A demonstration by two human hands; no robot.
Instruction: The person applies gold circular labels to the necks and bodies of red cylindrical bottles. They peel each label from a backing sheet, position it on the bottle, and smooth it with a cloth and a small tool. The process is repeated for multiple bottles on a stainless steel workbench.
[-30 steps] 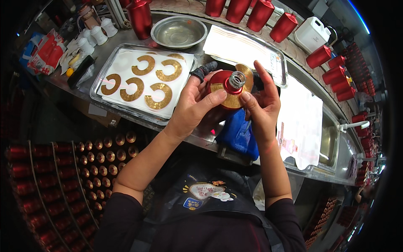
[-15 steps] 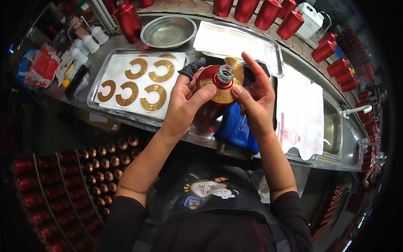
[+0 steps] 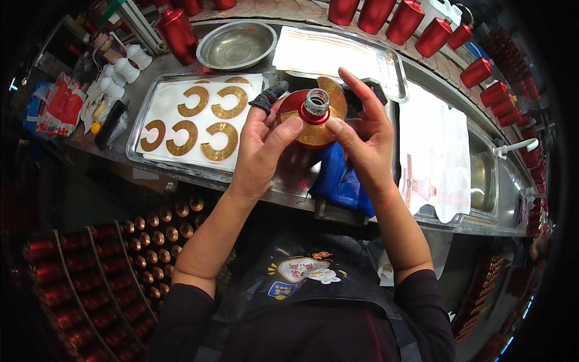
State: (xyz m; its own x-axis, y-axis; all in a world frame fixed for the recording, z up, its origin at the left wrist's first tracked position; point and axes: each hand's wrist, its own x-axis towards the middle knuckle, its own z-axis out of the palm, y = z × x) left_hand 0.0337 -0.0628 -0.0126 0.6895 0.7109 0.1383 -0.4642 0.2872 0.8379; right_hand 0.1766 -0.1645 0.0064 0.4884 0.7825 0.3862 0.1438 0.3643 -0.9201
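Note:
Between both hands, upright over the bench, is a red bottle [image 3: 290,102] with a bare threaded glass mouth. A gold C-shaped label [image 3: 312,132] wraps the front of its sloping shoulder, and one end stands up off the surface at the right rear. My left hand [image 3: 259,145] grips the bottle's left side, thumb on the label, a dark cover on one fingertip. My right hand [image 3: 369,145] holds the right side, thumb pressing the label beside the neck and index finger stretched up. The other fingers are partly hidden behind the bottle.
A steel tray [image 3: 136,134] at left carries several gold C-shaped labels on white paper. Behind it stands a metal bowl [image 3: 237,45]. A blue cloth [image 3: 341,181] lies below my right hand. White sheets [image 3: 434,145] and a sink [image 3: 482,175] are at right; red bottles line the back.
The whole view has shifted slightly. Both hands keep the same hold on the bottle, thumbs still on the gold label.

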